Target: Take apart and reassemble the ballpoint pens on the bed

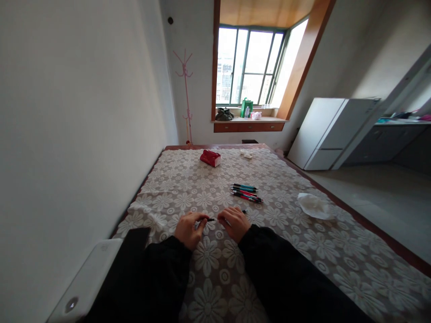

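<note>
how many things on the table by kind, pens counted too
Pens in the pile: about 5, too bunched to be sure
Pen held between left hand and right hand: 1
Red packet: 1
Crumpled white tissues: 2
Total: about 9

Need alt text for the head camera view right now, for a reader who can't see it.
Two hands in black sleeves, left hand and right hand, hold a dark pen between them over a table covered in floral lace. Beyond lie a bunch of pens, a crumpled tissue and a red pack, with a window behind.
</note>
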The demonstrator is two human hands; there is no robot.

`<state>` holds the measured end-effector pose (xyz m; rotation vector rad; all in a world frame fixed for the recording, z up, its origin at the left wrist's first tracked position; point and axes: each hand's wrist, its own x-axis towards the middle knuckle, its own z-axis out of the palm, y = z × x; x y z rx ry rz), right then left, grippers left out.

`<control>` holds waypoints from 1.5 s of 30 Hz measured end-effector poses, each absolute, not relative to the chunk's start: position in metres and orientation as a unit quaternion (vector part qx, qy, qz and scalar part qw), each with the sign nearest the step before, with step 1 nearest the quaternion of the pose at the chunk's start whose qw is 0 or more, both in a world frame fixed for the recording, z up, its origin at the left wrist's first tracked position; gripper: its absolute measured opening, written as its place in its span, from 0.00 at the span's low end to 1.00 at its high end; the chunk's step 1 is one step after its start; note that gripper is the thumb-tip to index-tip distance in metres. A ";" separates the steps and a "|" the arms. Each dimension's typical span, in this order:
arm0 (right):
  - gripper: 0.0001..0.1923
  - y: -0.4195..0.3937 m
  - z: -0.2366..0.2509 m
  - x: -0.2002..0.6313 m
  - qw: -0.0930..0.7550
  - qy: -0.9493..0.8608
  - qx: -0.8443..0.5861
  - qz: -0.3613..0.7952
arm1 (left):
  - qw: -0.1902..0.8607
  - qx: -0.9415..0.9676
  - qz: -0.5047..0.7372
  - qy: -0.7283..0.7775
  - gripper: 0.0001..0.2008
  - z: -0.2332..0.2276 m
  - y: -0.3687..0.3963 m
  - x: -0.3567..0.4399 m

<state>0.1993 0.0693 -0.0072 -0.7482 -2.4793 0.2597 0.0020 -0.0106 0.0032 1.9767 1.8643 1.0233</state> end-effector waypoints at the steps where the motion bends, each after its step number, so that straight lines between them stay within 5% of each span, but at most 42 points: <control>1: 0.05 0.070 -0.008 0.200 0.266 -0.916 -0.286 0.095 | 0.117 0.672 0.346 0.644 0.09 0.003 -0.010 0.002; 45: 0.02 0.070 -0.007 0.200 0.190 -0.939 -0.269 0.095 | 0.098 0.708 0.318 0.622 0.05 -0.003 -0.009 -0.003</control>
